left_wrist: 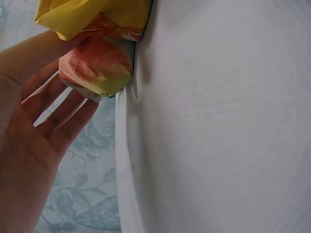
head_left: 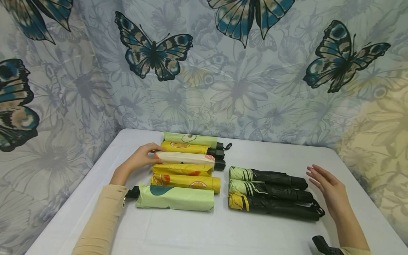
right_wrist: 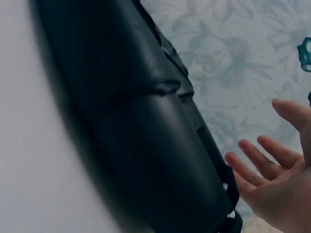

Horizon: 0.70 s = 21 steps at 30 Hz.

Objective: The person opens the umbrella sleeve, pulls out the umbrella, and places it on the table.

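Note:
My left hand (head_left: 139,158) holds the left end of a folded umbrella in a cream sleeve (head_left: 185,158), thumb on the near side and fingers on the far side. In the left wrist view, the sleeve's pink and yellow end (left_wrist: 99,68) sits between thumb and fingers, below a yellow sleeve (left_wrist: 116,17). My right hand (head_left: 329,191) hovers, fingers extended and holding nothing, beside the right ends of three folded black umbrellas (head_left: 277,195) with green or yellow tips. The right wrist view shows a dark umbrella (right_wrist: 155,136) close up, the hand beyond it.
Around the cream umbrella lie others in sleeves: an avocado-print one (head_left: 191,137) and an orange-print one (head_left: 185,147) behind, two yellow ones (head_left: 188,182) and a green one (head_left: 178,198) in front. A white cloth covers the table (head_left: 178,233); butterfly-print fabric (head_left: 236,102) hangs behind.

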Each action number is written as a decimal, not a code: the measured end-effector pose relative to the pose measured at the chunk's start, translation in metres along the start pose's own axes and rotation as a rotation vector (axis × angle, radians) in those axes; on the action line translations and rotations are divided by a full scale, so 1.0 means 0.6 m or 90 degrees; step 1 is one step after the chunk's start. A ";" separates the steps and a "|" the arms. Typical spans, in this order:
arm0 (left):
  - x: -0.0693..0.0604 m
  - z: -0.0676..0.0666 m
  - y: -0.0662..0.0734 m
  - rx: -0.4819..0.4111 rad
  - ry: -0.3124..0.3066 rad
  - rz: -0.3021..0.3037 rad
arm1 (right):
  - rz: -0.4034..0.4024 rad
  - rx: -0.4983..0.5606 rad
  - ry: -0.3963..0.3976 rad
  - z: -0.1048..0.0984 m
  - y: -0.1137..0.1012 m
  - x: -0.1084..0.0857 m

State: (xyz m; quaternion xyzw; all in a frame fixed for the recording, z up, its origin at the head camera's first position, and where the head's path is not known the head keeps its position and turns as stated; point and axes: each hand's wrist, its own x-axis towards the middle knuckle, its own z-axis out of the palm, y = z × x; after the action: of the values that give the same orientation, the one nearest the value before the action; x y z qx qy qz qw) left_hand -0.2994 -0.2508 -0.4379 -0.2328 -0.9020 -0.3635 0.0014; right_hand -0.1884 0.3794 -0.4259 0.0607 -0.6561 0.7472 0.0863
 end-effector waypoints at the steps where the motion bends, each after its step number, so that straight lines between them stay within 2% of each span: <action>1: 0.000 0.000 0.000 0.000 0.000 0.003 | -0.003 0.006 -0.003 0.005 -0.003 0.002; 5: 0.000 -0.001 0.003 0.000 -0.004 0.005 | -0.018 0.037 -0.021 0.022 -0.007 0.009; 9: 0.000 -0.001 0.004 0.004 -0.006 0.002 | -0.025 0.041 -0.033 0.040 -0.006 0.018; 21: -0.001 -0.001 0.005 -0.001 -0.002 0.001 | 0.028 -0.030 -0.030 0.098 -0.005 0.047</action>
State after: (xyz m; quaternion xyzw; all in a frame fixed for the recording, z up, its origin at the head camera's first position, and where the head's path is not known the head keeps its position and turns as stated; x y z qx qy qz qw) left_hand -0.2977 -0.2492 -0.4355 -0.2340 -0.9015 -0.3641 -0.0002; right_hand -0.2168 0.3227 -0.4097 0.0615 -0.6769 0.7314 0.0557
